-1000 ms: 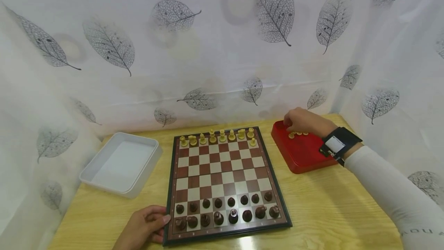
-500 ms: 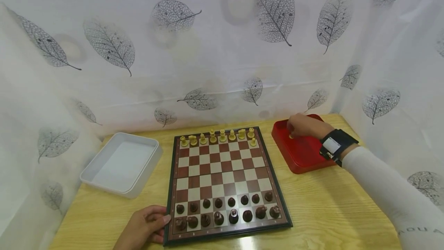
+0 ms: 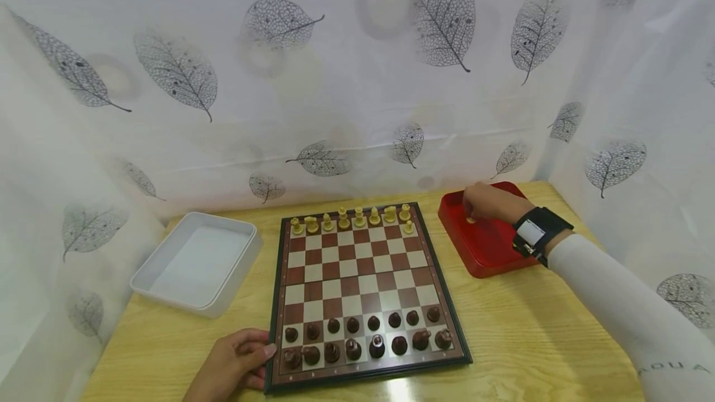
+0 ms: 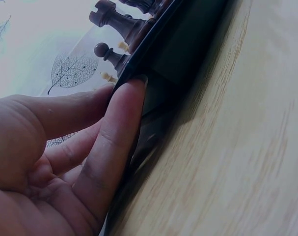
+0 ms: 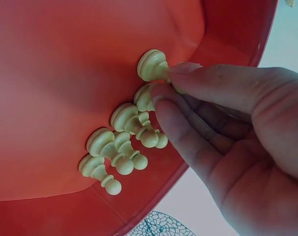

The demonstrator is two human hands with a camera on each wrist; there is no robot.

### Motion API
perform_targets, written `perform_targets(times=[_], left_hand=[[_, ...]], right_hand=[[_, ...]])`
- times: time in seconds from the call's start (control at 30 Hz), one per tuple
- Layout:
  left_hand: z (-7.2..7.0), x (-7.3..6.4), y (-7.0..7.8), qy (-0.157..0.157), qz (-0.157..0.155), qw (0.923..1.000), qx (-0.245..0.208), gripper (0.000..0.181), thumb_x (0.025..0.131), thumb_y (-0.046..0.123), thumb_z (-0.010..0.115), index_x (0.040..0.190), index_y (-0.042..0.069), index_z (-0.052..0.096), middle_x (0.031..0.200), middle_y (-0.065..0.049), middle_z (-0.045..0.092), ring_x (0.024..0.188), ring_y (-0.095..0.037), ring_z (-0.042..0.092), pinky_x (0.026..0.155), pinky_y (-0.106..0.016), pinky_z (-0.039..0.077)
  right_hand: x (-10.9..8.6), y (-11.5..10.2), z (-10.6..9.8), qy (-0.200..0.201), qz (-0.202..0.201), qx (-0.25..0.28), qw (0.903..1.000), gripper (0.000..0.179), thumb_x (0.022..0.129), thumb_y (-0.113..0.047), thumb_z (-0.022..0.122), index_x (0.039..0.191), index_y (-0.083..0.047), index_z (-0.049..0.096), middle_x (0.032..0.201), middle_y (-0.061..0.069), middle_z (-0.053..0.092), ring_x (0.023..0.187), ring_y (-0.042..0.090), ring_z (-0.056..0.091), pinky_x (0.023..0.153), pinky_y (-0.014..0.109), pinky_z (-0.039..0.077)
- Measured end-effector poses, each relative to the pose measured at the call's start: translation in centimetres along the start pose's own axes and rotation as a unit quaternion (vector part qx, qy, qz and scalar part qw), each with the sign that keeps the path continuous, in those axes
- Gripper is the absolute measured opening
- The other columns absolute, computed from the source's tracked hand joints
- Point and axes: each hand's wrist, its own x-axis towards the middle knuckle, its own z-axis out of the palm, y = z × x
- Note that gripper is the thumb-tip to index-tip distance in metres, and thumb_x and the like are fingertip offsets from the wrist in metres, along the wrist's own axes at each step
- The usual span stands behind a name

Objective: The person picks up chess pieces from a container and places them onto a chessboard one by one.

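My left hand [image 3: 237,361] grips the left edge of the chessboard [image 3: 357,278] near its front corner; the left wrist view shows thumb and finger [image 4: 121,115] pinching the rim. My right hand [image 3: 490,202] is inside the red tray [image 3: 486,253]. In the right wrist view its thumb and forefinger pinch a cream pawn [image 5: 152,66], whose head is mostly hidden by the fingers. Several other cream pawns [image 5: 102,142] lie on their sides in a row beside the fingertips, one partly covered by the forefinger.
Dark chess pieces [image 3: 353,349] fill two near rows of the board. Cream pieces [image 3: 359,218] line its far row, with a single cream pawn [image 3: 409,227] in front at the right. Left of the board stands a white tray [image 3: 195,259]. A leaf-patterned curtain [image 3: 335,79] hangs behind.
My right hand has moved slightly right and nearer within the red tray, over the pawns that showed in front of it earlier. The left hand has stayed on the board's edge.
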Motion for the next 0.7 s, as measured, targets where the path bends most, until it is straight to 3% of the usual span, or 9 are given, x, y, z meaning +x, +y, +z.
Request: perform_targets(times=[0.3,0.7], left_hand=[[0.04,-0.02,-0.02,0.001,0.0,1.0,-0.002,0.054,0.099,0.023,0.072,0.135,-0.014,0.053,0.094,-0.001,0.072,0.078,-0.019,0.068,0.069,-0.037,0.067],[0.21,-0.2,0.14,0.007,-0.002,1.0,0.001,0.054,0.099,0.023,0.073,0.134,-0.013,0.053,0.093,-0.001,0.072,0.078,-0.019,0.069,0.069,-0.038,0.067]], right_hand=[[0.01,0.01,0.19,0.008,-0.006,-0.013,0.9999,0.012,0.084,0.006,0.078,0.095,0.001,0.081,0.085,0.01,0.076,0.066,0.015,0.064,0.065,0.032,0.065],[-0.58,-0.41,-0.76,0.018,0.02,-0.006,0.9996,0.009,0.088,0.001,0.076,0.096,0.004,0.079,0.082,0.01,0.073,0.067,0.016,0.063,0.062,0.03,0.061]])
